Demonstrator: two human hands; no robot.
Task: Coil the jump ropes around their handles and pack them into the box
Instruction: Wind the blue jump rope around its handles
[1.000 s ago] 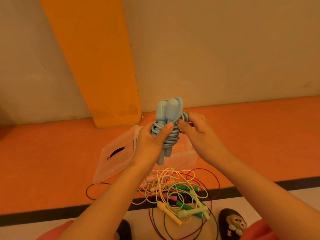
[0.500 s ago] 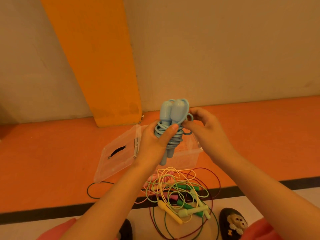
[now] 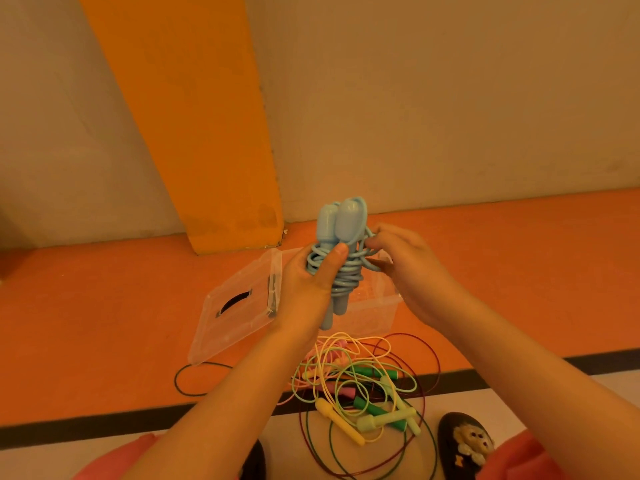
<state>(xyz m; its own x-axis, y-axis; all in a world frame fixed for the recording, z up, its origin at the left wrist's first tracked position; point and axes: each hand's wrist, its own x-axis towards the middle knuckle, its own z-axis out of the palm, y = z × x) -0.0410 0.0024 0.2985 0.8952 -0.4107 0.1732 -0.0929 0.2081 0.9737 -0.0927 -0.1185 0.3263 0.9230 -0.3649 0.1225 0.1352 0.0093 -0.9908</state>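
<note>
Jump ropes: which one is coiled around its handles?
The light blue rope, gripped by the left hand and right hand; the other ropes lie tangled loose on the floor.

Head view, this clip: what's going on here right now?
A person grips a blue jump rope upright in the left hand, its cord coiled round the paired handles. The right hand pinches the last loose loop beside the bundle. A clear box sits on the orange floor behind it, lid open to the left. A tangle of other ropes lies uncoiled on the floor nearer the person.
</note>
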